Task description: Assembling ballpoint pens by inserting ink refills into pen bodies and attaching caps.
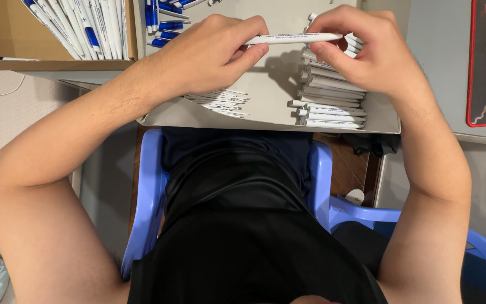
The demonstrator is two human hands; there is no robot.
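1. Black cloth over your lap (243, 225) fills the near foreground of the head view, with a blue chair (147, 191) showing at either side of you and your bare forearms running up to the work.

2. Above the lap, you hold a white pen (295, 38) between both hands, clear of the box (265, 121) and just over its pale floor.

3. Your left hand (209, 56) pinches the pen's left end, fingers curled narrow with thumb and forefinger closed on the barrel; your right hand (367, 48) grips the right end the same way, fingertips tight around it.

4. The pen lies almost level across the frame, its long axis running left to right, with the right end a shade higher. Which end carries the tip is hidden under your fingers.

5. Beneath your right hand sits a stack of white barrels (330, 95) lying crosswise in the box; a fan of thin refills (220, 101) lies below your left hand.

6. Finished blue-and-white pens (85, 28) fill a carton at top left, and more blue-clipped ones (164, 17) rest near the box's far edge.

7. To do this well, I judge you should keep both halves on one straight line, press evenly from each end, and hold the grip close to the joint so nothing bends or skews.
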